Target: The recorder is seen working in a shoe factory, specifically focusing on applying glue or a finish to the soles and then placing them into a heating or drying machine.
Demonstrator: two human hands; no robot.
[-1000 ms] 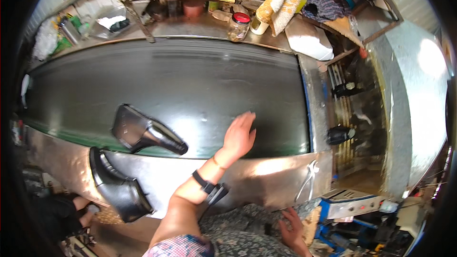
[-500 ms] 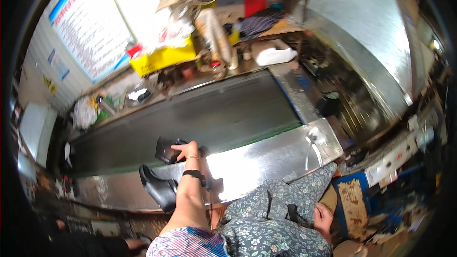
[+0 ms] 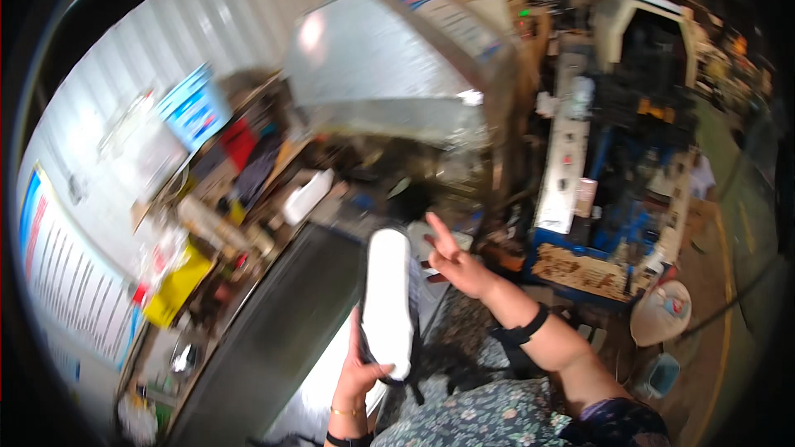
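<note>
A shoe with a white sole (image 3: 387, 298) and dark edges stands nearly upright before me, sole facing up toward me. My left hand (image 3: 362, 377) grips it at the lower end, thumb over the sole. To the right of the shoe is my right hand (image 3: 455, 261), its fingers apart and holding nothing. Dark strips hang by the shoe's lower right edge; whether they belong to it I cannot tell. The shoe's upper is mostly hidden behind the sole.
A dark conveyor belt (image 3: 265, 323) runs at the left, with a shiny metal ledge (image 3: 319, 389) beside it. Beyond stands a metal hood (image 3: 373, 58). Blue-framed machinery (image 3: 580, 269) lies to the right, near a white bucket (image 3: 661, 312). Cluttered shelves (image 3: 240, 165) line the wall.
My view has swung to the right. The left hand, earlier over a black boot on the belt, now holds the white-soled shoe. My right hand has come up from beside my lap.
</note>
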